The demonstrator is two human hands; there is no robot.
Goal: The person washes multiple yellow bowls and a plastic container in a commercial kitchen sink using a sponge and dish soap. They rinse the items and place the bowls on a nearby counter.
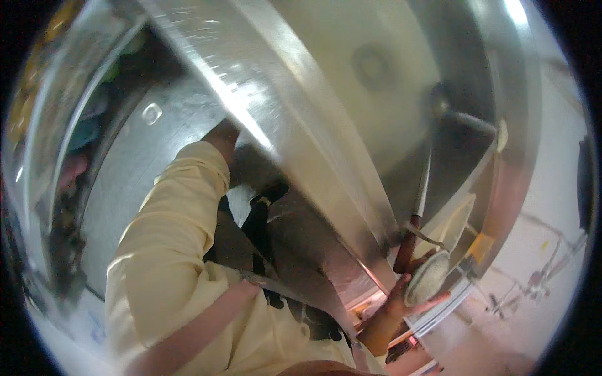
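Observation:
My right hand (392,305) is at the lower right, its fingers around a small round bowl (427,278) with pale contents. Beside it stands the dark red grip of a long-handled metal tool (424,181), which reaches into a large stainless steel basin (348,117) with a cloudy, pale bottom. A cream-coloured flat piece (460,221) leans near the basin's right wall. My left arm, in a cream sleeve, reaches up to the basin's front edge. Only the wrist part of my left hand (223,136) shows; the fingers are hidden by the metal edge.
A yellow-orange piece (480,247) is at the basin's right rim. White tiled wall (541,197) with a metal fitting (536,279) lies beyond. At the far left are curved metal rails (70,131) with blurred items behind. Grey floor (127,174) and dark shoes (270,195) show below.

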